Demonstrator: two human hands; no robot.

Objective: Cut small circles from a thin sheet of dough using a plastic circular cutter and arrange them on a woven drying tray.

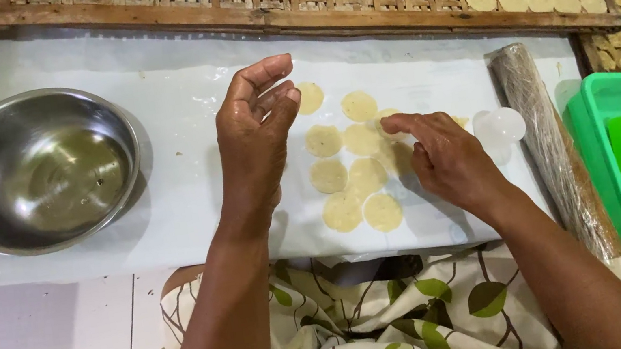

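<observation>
Inspecting the white sheet (188, 176), we find the right hand (447, 158) pressing its closed-together fingertips on a thin dough disc (394, 127) at the edge of the cluster of discs (351, 168), while the left hand (256, 137) hovers above it, fingers curled and slightly apart, holding nothing. We judge that the soft, overlapping rounds could stick or tear on lifting. The hands hide several discs, and the pale round object (502, 125) beside the wrapped rolling pin (554, 154) is possibly a cutter.
</observation>
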